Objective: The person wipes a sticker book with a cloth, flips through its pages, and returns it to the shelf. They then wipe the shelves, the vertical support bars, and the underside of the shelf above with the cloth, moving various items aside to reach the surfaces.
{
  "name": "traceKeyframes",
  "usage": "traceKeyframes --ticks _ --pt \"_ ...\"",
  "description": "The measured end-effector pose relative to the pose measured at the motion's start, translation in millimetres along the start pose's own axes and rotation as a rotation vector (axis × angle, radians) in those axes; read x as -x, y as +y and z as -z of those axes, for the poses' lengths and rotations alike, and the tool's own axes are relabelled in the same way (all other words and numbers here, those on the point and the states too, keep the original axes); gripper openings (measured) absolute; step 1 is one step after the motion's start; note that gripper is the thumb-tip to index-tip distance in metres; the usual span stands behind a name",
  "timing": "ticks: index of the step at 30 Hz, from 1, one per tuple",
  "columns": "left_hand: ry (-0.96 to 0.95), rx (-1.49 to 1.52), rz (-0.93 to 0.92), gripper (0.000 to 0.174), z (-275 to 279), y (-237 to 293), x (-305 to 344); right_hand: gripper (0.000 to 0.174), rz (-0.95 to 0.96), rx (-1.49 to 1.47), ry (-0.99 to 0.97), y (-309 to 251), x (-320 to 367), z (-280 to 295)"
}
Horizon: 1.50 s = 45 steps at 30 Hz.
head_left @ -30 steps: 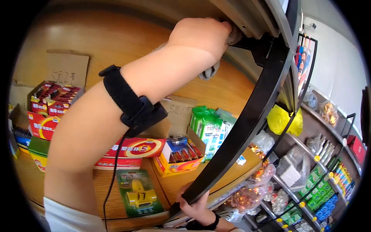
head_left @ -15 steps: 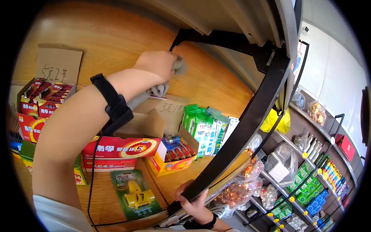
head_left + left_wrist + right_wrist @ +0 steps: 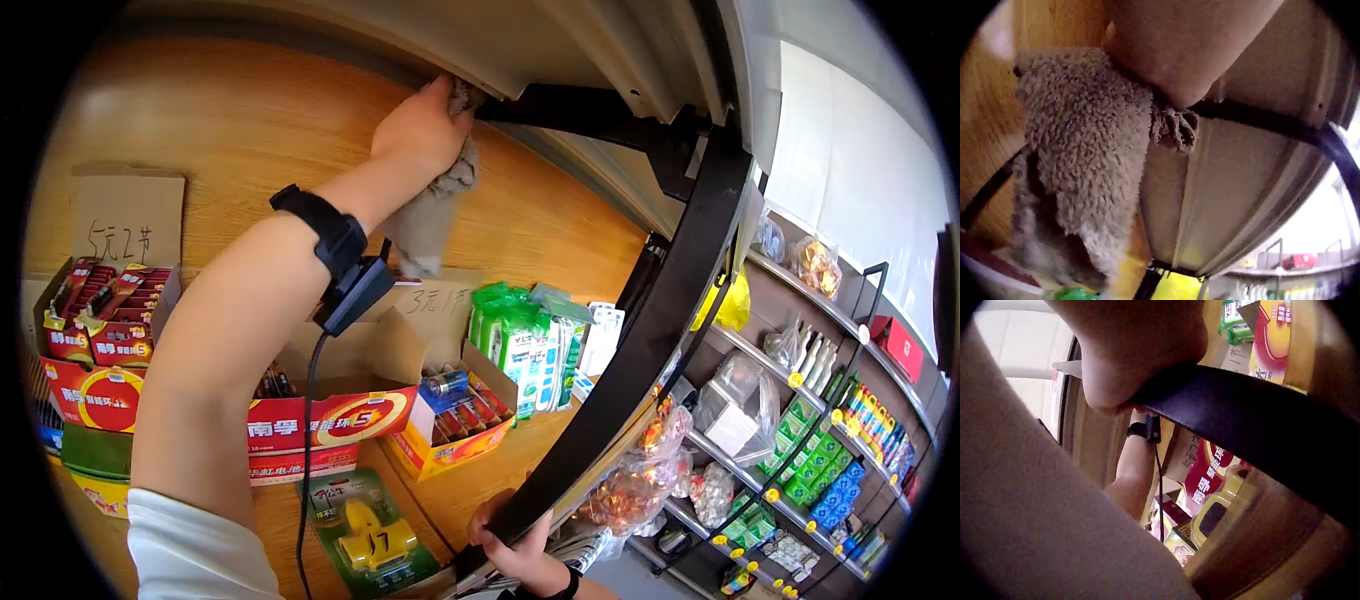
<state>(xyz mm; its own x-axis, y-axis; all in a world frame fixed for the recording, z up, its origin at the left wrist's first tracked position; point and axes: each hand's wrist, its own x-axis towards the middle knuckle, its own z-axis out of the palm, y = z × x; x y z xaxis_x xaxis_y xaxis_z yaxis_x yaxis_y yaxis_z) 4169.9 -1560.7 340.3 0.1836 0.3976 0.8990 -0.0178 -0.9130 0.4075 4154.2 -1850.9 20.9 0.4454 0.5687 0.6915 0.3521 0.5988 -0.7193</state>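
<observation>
My left hand (image 3: 422, 132) reaches up to the underside of a metal shelf (image 3: 590, 60), against the wooden back panel. It grips a grey-brown fluffy cloth (image 3: 425, 228), whose loose end hangs below the fingers. In the left wrist view the cloth (image 3: 1085, 137) droops beside the hand (image 3: 1188, 53), close to a dark bracket. Low in the head view, my right hand (image 3: 518, 548) holds a curved black metal bar (image 3: 630, 330). The right wrist view shows that hand (image 3: 1141, 353) wrapped over the edge of the bar (image 3: 1235, 406).
Below the left arm stand open battery boxes (image 3: 350, 415), a smaller yellow-orange box (image 3: 450, 450) and green-white packs (image 3: 520, 345). A yellow item on a green card (image 3: 370, 540) lies in front. Beyond the bar, stocked shelves (image 3: 760, 440) line the right side.
My left hand and the cloth moved left and down from the bracket corner, then rose again to the shelf's underside. The right hand stays on the bar.
</observation>
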Motion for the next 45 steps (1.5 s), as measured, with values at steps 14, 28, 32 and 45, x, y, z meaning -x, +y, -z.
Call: traceKeyframes --ticks 14,28,32,45 --pt "0.012 -0.917 -0.434 0.052 17.9 -24.3 -3.4 0.049 -0.027 0.074 0.071 -5.7 0.3 -4.9" --pt "0.065 0.283 -0.374 0.052 38.3 48.2 41.7 0.057 0.079 0.02 0.019 -1.3 -1.5 -5.1" --pt "0.012 0.237 -0.344 0.049 35.2 51.7 31.3 0.058 0.084 0.0 -0.075 -2.1 -4.8 0.6" --pt "-0.038 -0.169 -0.192 0.045 69.3 -44.3 13.3 0.07 0.08 0.064 -0.05 1.5 -3.9 2.8"
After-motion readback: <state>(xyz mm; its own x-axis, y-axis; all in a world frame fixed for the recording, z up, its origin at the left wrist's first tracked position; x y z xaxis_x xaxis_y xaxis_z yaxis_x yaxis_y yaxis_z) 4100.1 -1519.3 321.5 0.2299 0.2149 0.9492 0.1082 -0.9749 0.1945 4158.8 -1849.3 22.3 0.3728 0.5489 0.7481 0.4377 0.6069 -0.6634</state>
